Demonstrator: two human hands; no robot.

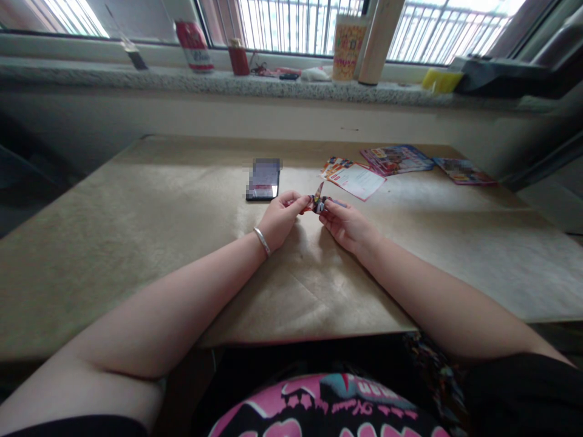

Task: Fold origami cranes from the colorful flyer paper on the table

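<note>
Between my two hands, just above the middle of the table (136,243), is a small colourful printed piece (317,203), folded or curled, with a pointed tip sticking up. My left hand (285,215) pinches its left end between thumb and fingers and wears a silver bangle (262,241) at the wrist. Its right end is pinched by my right hand (345,223). Whether the piece is paper or thin card I cannot tell. A phone (264,179) with a partly blurred screen lies just beyond my left hand.
White and orange printed sheets (353,177) lie beyond my right hand. Behind them are colourful booklets (396,159) and, farther right, another booklet (463,171). On the windowsill (155,79) stand a red can (194,47), a red bottle (238,57) and a patterned cup (348,48).
</note>
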